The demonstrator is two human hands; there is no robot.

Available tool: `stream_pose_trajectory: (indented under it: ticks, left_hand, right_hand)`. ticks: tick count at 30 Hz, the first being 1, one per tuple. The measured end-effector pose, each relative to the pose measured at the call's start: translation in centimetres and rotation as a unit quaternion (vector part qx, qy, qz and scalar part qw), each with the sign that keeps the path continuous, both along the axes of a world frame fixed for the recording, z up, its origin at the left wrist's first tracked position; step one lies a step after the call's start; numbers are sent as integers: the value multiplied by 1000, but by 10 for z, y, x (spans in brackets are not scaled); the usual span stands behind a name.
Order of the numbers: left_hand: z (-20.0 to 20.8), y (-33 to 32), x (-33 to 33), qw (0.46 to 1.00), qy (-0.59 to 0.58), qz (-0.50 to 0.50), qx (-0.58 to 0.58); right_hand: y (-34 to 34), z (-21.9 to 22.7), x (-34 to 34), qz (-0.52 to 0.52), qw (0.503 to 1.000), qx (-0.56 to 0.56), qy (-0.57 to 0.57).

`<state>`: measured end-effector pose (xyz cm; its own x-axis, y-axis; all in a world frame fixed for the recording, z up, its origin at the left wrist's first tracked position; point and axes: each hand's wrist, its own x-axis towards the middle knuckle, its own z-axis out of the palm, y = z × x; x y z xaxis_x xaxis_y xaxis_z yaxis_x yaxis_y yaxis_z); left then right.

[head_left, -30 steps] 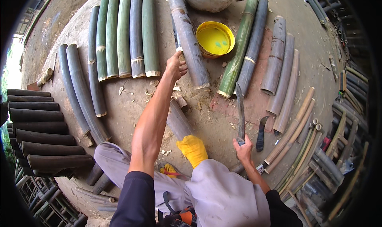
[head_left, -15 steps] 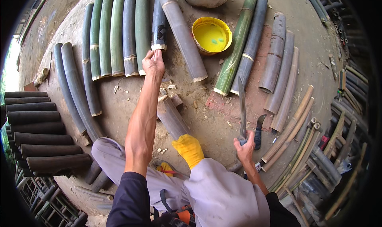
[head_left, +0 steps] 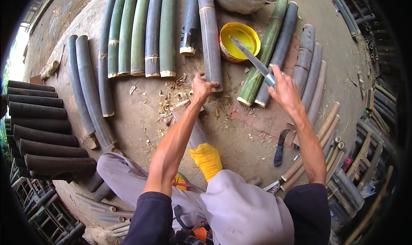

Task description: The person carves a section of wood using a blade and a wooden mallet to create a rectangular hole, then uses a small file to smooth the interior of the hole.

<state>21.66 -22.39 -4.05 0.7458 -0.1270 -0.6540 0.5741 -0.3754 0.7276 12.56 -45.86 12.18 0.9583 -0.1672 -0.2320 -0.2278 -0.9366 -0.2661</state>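
Observation:
My left hand (head_left: 202, 89) is closed around the near end of a grey-brown bamboo pole (head_left: 209, 39). Its thumb lies across the pole's cut end. A long-bladed knife (head_left: 251, 56) is gripped in my right hand (head_left: 283, 90). The blade points up and left, its tip over the yellow bucket (head_left: 252, 31), which has yellow liquid inside. A dark bamboo pole (head_left: 189, 26) with a pale trimmed end lies just left of the held one. Below my left hand, a short bamboo piece (head_left: 196, 131) slants down to my yellow-covered foot (head_left: 207, 159).
Several green and grey bamboo poles (head_left: 138, 39) lie side by side at the far left. More poles (head_left: 262, 56) rest at the right, near a curved dark-handled blade (head_left: 280, 148). Shavings (head_left: 171, 97) litter the floor. Dark bamboo lengths (head_left: 56, 137) are stacked at the left.
My left hand has gone from the dark pole's end to the grey-brown pole, which now lies straighter. My right hand has risen, swinging the knife's blade leftward over the bucket.

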Motion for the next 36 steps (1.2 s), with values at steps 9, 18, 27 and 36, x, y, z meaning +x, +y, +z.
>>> stream_pose_trajectory:
  ticks: [9, 18, 27, 36]
  left_hand:
    - [24, 22, 19, 961, -267, 66, 21]
    - [132, 7, -112, 882, 103, 29, -460]
    - [106, 116, -101, 946, -109, 131, -277]
    - [116, 209, -79, 949, -261, 94, -148]
  right_hand:
    - [-14, -6, 55, 103, 991, -82, 16]
    - [88, 45, -66, -161, 917, 361, -61]
    - [133, -83, -389, -342, 916, 90, 188]
    - [174, -132, -453, -455, 853, 122, 223]
